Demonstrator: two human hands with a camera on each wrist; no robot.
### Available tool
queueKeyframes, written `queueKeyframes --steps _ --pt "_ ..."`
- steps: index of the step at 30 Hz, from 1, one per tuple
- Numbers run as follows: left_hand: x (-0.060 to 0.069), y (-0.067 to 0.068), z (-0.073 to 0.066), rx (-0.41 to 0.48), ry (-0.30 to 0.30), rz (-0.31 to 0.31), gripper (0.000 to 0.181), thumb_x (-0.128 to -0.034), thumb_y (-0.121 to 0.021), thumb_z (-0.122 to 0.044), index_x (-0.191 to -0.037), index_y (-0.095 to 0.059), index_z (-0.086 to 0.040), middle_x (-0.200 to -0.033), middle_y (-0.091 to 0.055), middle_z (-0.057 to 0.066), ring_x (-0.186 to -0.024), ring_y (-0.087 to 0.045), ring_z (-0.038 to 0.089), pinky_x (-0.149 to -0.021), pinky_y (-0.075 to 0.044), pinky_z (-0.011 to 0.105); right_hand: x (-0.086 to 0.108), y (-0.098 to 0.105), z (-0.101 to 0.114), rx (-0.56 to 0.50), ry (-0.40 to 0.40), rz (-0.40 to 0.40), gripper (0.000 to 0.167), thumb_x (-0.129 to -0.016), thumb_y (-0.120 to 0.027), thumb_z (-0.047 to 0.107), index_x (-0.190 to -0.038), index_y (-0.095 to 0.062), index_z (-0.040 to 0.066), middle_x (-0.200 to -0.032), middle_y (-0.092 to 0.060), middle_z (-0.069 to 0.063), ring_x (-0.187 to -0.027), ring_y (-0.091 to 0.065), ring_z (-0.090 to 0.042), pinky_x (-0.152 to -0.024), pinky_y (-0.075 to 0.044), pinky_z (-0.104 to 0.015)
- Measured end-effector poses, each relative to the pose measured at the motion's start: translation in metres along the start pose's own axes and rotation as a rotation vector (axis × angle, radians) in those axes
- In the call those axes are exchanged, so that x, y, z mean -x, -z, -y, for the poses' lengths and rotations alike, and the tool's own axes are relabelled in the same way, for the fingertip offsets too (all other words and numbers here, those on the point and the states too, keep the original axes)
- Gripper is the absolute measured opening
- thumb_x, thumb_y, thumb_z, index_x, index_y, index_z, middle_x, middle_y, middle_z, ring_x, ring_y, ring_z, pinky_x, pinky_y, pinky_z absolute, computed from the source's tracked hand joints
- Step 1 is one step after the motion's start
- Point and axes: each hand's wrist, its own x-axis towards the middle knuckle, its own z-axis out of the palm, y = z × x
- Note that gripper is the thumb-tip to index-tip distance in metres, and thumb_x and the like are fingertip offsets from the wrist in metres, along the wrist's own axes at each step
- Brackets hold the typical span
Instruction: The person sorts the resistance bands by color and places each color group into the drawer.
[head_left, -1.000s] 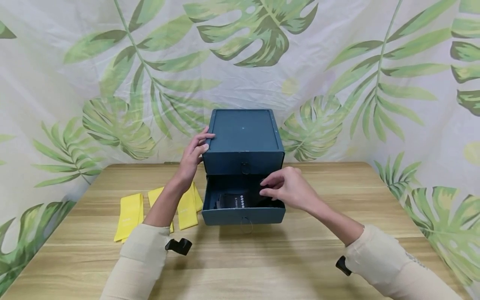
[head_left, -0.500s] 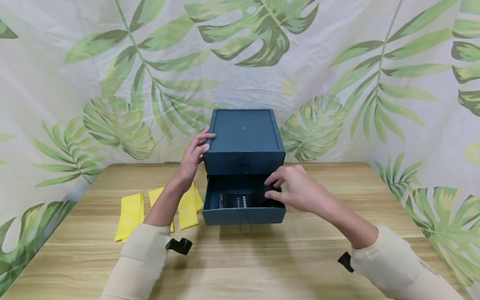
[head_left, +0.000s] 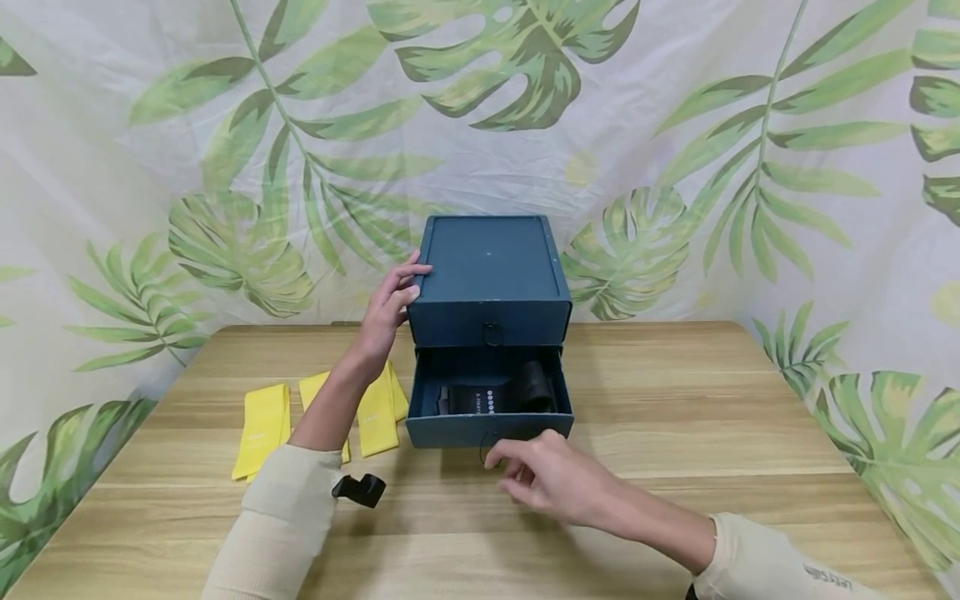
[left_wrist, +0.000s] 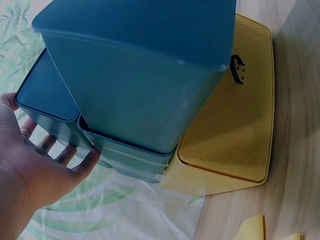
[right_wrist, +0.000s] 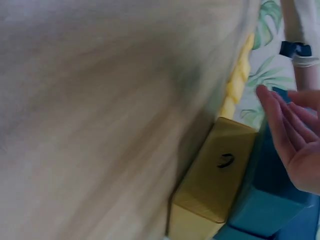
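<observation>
A dark blue two-level drawer box [head_left: 487,262] stands on the table, its lower drawer [head_left: 487,432] pulled out. Inside that drawer lies a folded black resistance band [head_left: 517,392] printed with white dots. My left hand [head_left: 384,312] rests along the box's upper left side; in the left wrist view its fairly straight fingers touch the blue wall. My right hand [head_left: 555,479], with nothing in it, is in front of the drawer, its loosely bent fingertips close to the thin ring pull [head_left: 483,446]. In the head view I cannot tell whether they touch it.
Several folded yellow bands [head_left: 262,429] lie left of the box, partly behind my left forearm. The wrist views show a yellow drawer front [left_wrist: 230,115] with a black loop beneath the blue drawer. A leaf-print cloth [head_left: 487,167] hangs behind the table.
My right hand has let go of the black band and come out of the drawer, down and toward me, to the drawer's front. The left hand stays on the box.
</observation>
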Motion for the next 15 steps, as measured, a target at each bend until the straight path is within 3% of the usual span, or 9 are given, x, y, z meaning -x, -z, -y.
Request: queueKeyframes --steps 5,15 --pt "0.0 0.0 0.0 0.005 -0.004 0.002 0.047 -0.1074 -0.038 -0.022 -0.147 -0.045 0.002 -0.173 -0.018 0.006 -0.151 -0.024 0.033 -0.115 -0.022 0.07 -0.004 -0.003 -0.011 0.072 0.074 -0.133 0.01 -0.096 -0.071 0.003 -0.097 -0.075 0.013 -0.083 -0.075 0.001 -0.072 -0.062 0.003 -0.065 -0.053 -0.018" --pt "0.0 0.0 0.001 0.0 0.001 0.001 0.047 -0.1076 -0.037 -0.021 -0.148 -0.045 0.002 -0.174 -0.017 0.006 -0.151 -0.024 0.034 -0.115 -0.021 0.071 -0.01 -0.002 -0.016 0.112 0.122 -0.122 0.011 -0.095 -0.072 0.003 -0.093 -0.076 0.013 -0.087 -0.077 0.002 -0.077 -0.066 0.002 -0.07 -0.054 -0.016"
